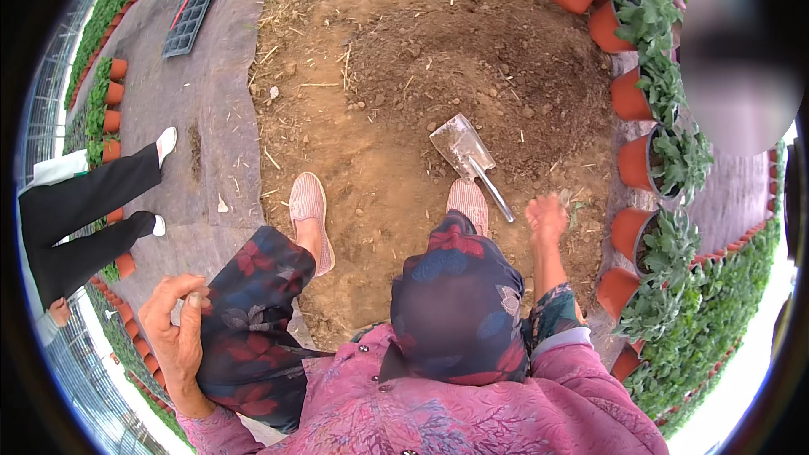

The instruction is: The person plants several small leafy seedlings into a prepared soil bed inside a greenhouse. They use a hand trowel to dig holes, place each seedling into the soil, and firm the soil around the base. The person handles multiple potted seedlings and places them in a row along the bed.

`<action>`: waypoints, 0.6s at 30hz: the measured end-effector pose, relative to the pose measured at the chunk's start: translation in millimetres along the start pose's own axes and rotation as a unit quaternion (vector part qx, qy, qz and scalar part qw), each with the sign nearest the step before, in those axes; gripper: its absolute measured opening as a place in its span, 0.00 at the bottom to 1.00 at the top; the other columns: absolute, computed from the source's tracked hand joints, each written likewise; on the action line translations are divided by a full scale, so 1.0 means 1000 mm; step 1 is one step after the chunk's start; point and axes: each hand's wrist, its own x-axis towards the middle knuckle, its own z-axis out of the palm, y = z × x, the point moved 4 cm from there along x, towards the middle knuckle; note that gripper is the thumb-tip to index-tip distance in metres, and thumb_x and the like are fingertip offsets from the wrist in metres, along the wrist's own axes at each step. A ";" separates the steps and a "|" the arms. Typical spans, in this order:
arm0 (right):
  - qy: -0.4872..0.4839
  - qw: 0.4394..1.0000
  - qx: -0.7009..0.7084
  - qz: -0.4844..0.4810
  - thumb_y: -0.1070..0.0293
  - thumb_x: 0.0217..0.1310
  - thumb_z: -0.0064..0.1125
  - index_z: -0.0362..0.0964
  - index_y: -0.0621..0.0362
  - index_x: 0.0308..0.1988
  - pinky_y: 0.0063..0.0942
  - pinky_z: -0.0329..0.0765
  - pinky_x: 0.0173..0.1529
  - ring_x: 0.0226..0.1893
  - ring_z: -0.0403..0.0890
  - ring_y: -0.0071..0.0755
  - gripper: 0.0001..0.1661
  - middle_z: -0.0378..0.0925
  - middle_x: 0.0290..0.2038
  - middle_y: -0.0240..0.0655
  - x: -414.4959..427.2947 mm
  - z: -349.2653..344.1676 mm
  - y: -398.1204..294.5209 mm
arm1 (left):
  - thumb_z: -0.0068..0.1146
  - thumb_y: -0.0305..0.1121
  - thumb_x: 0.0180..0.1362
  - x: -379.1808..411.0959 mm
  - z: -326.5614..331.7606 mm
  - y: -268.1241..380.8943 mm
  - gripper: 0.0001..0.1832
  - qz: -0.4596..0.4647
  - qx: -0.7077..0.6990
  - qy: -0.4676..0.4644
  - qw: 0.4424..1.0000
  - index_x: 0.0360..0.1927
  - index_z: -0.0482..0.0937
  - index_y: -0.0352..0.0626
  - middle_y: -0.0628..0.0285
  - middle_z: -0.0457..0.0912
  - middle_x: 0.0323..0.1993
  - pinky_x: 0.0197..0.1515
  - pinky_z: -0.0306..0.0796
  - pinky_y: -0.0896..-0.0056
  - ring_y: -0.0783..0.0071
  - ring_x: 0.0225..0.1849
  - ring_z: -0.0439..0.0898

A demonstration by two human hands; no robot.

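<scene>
My left hand [174, 332] hovers beside my left knee, its fingers loosely curled, the thumb apart, and nothing in its grasp. Out to the right, my right hand [547, 220] is bent over the ground with its fingers curled down. A small pale brown scrap [565, 196] and a green weed [576, 210] show at its fingertips; whether it grips them I cannot tell. Between my right shoe [468, 201] and a mound of loose dark soil [455, 69] lies a metal hand shovel [462, 144]. The shovel's blade is dirt-smeared, and its short handle points toward my right hand.
Terracotta-coloured pots [634, 163] with leafy green plants line the right side. On the left, ground fabric [215, 107] bears a black seedling tray [193, 9] with a red strip on it. A person in black trousers [88, 196] stands there beside more pots [114, 93].
</scene>
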 end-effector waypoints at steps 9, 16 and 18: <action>-0.237 0.734 -0.582 -0.258 0.48 0.58 0.60 0.77 0.55 0.47 0.46 0.76 0.51 0.44 0.81 0.56 0.25 0.81 0.39 0.49 -0.041 0.088 0.012 | 0.56 0.24 0.60 0.000 0.001 0.002 0.06 0.001 0.011 -0.011 1.000 0.38 0.81 0.34 0.57 0.80 0.27 0.28 0.68 0.74 0.73 0.24 0.78; -0.381 0.801 -0.459 0.041 0.55 0.64 0.59 0.75 0.57 0.41 0.33 0.76 0.35 0.29 0.79 0.32 0.17 0.77 0.27 0.33 -0.058 0.081 -0.017 | 0.57 0.25 0.60 0.000 0.002 0.002 0.06 0.005 0.017 -0.011 1.000 0.37 0.81 0.33 0.58 0.80 0.27 0.28 0.69 0.74 0.73 0.24 0.77; -0.305 0.856 -0.403 -0.107 0.56 0.66 0.58 0.74 0.56 0.40 0.26 0.72 0.30 0.27 0.74 0.22 0.15 0.72 0.25 0.27 -0.058 0.064 -0.031 | 0.57 0.25 0.60 0.001 0.004 0.002 0.06 0.009 0.009 -0.015 1.000 0.37 0.81 0.33 0.58 0.80 0.27 0.29 0.69 0.75 0.73 0.24 0.77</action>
